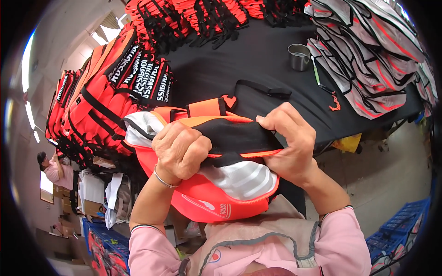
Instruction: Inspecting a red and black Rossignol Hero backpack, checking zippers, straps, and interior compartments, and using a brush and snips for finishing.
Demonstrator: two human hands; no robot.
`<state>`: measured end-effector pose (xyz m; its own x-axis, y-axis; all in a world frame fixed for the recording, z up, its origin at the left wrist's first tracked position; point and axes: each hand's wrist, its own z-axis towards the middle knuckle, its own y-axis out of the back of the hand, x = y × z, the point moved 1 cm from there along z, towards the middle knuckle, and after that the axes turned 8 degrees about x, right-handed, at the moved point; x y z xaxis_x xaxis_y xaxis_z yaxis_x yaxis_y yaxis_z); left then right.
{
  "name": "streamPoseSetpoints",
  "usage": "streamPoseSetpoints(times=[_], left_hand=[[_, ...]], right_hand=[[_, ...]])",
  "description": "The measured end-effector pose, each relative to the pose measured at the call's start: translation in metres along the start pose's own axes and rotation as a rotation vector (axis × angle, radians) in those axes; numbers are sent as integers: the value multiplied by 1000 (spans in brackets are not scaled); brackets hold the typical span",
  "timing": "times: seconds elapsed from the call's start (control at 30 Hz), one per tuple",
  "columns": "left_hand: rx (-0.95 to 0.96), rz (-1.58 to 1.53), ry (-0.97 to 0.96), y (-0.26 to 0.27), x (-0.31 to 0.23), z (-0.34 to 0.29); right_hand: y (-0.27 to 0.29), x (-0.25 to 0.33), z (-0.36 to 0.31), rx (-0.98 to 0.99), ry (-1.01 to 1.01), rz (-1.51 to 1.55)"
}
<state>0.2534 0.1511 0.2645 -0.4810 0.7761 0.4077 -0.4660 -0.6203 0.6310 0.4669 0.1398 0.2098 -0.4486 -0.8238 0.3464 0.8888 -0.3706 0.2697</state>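
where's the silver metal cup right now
Upper right in the head view, the cup stands on the black tablecloth, left of the stacked grey fabric pieces.

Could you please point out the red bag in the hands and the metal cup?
Held red bag (209, 191): head view, on its red front panel.
Metal cup (300, 63): head view, on its outer wall.

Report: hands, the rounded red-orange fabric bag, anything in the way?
Left hand, right hand gripping the opening's edges. Bag unzipped, pale fabric showing. Nothing seen blocking; cylindrical silver metal cup stands apart.
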Motion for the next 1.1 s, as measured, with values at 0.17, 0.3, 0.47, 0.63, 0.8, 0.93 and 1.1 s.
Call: streamPoseSetpoints(times=[0.17, 0.3, 0.47, 0.63, 0.8, 0.93, 1.1], left_hand=[[67, -86, -7, 2, -15, 5], [61, -288, 92, -5, -26, 3], [100, -234, 238, 10, -22, 17], [210, -40, 175, 14, -10, 36], [291, 0, 236, 14, -22, 32], [219, -81, 224, 7, -32, 31], [188, -31, 214, 3, -35, 25]], right_hand=[[-1, -3, -1, -88, 11, 6], [0, -12, -2, -147, 172, -193], [-3, -21, 1, -134, 338, -255], [5, -19, 2, -65, 323, -293], [8, -19, 3, -132, 343, -360], [6, -18, 4, -167, 324, -367], [-2, -15, 8, -245, 246, -320]])
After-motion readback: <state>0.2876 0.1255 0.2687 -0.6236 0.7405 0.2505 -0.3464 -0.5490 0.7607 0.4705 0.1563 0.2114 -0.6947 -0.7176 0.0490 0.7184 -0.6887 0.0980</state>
